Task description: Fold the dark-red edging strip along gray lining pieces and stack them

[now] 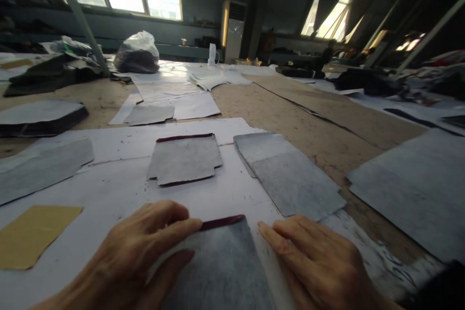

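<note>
The nearest panel is mottled blue-grey, its edge strip dark maroon.

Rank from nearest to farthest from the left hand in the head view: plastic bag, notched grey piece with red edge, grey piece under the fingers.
1. Grey piece: under the left hand.
2. Notched grey piece: just ahead.
3. Plastic bag: far back, left of centre.

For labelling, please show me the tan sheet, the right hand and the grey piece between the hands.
Tan sheet (35, 236), head view: middle of its surface.
Right hand (316, 256), head view: back of hand.
Grey piece (225, 271), head view: bare upper surface.
</note>
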{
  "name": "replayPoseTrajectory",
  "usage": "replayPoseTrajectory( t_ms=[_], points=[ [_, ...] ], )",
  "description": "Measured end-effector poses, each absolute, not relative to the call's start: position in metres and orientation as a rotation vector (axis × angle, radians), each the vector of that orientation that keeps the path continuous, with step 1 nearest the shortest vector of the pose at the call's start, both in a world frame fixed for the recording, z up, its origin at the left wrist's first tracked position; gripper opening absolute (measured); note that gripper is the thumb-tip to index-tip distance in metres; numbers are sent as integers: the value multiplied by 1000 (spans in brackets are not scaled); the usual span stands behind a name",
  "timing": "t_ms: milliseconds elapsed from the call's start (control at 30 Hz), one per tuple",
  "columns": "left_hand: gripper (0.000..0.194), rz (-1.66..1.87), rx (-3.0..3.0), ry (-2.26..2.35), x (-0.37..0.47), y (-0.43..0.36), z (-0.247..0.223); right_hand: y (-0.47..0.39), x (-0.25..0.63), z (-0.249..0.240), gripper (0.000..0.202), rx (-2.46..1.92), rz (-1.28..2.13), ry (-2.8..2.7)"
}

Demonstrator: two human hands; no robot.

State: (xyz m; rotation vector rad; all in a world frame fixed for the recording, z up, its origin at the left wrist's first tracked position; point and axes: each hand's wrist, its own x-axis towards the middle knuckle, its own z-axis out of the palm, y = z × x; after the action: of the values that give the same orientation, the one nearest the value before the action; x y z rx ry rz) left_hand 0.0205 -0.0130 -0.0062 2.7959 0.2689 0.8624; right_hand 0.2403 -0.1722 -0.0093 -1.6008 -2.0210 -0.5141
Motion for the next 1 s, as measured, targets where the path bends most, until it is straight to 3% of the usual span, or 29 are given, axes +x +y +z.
replayPoseTrajectory(
  t_ms=[233,700,1000],
  points=[
    [30,650,2624,388,78,-29,-15,-164,239,-11,42,-1661,-449,-2136],
    [33,827,2812,82,76,-27,-25,-162,245,-24,40,-1714,-257,-2146],
    [34,670,2983,133,73,-31,-22,-160,245,-28,41,-1690,-297,-2145]
  ],
)
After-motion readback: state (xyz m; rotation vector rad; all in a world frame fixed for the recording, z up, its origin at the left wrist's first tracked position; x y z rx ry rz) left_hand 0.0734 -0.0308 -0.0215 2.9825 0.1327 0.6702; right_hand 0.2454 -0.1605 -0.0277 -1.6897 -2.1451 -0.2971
